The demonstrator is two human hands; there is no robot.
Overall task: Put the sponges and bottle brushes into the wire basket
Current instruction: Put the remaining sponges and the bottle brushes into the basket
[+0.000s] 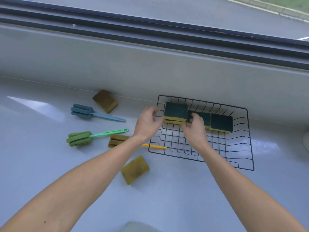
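A black wire basket [250, 139] lies on the white counter at centre right. Along its far side sit a stack of two green-topped sponges [175, 111], a middle sponge [204, 116] and a right sponge [221, 122]. My right hand [194, 129] pinches the middle sponge. At the basket's left rim, my left hand [147, 124] hovers beside the stack with its fingers curled and apart. Outside the basket lie a far yellow sponge [105, 101], a near yellow sponge [135, 169], a blue brush [82, 111], a green brush [80, 138] and a yellow brush [117, 140], whose handle is partly under my forearm.
A raised sill and dark window frame [150, 36] run behind the counter. A pale rounded object [306, 141] shows at the right edge, and another pale shape [133, 226] at the bottom edge.
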